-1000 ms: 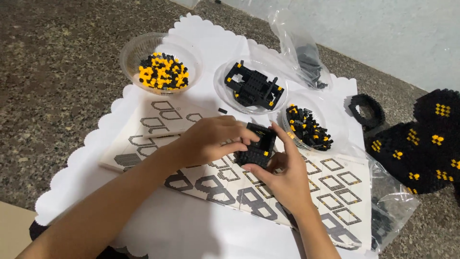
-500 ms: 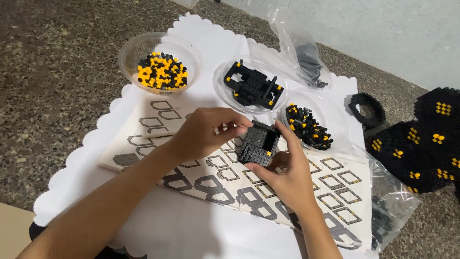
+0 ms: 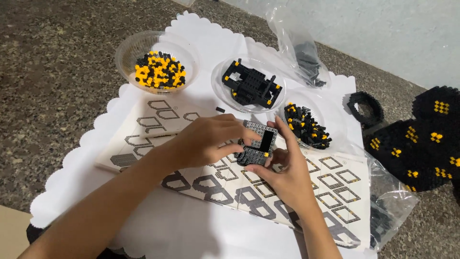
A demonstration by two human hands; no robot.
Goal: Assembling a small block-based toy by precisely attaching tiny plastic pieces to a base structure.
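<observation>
You are holding a small brick assembly (image 3: pixel 257 145) between both hands, just above the middle of the printed instruction sheet (image 3: pixel 335 184). The assembly is looking like a dark grey and black studded frame: a grey rim runs along its top and right side around an open rectangular gap, a black block sits at its lower end, and one small yellow piece is showing at the lower right corner. Your left hand (image 3: pixel 206 140) is coming in from the left, its fingers curled and pressed close together against the piece's left edge and top. Your right hand (image 3: pixel 287 175) is cradling it from below and from the right, the index finger stretched up along the right side and the thumb tucked under the black block; how tightly that thumb is pressing is hard to judge from this angle. Beyond the hands, three clear round bowls are sitting on the white scalloped mat (image 3: pixel 201 36): the left bowl (image 3: pixel 155 62) is holding loose yellow and black bricks, the middle bowl (image 3: pixel 249 85) a larger black build, and the right bowl (image 3: pixel 306 123) mostly black bricks with a few yellow ones. A big black model with yellow studs (image 3: pixel 421 141) is lying off the mat to the right.
</observation>
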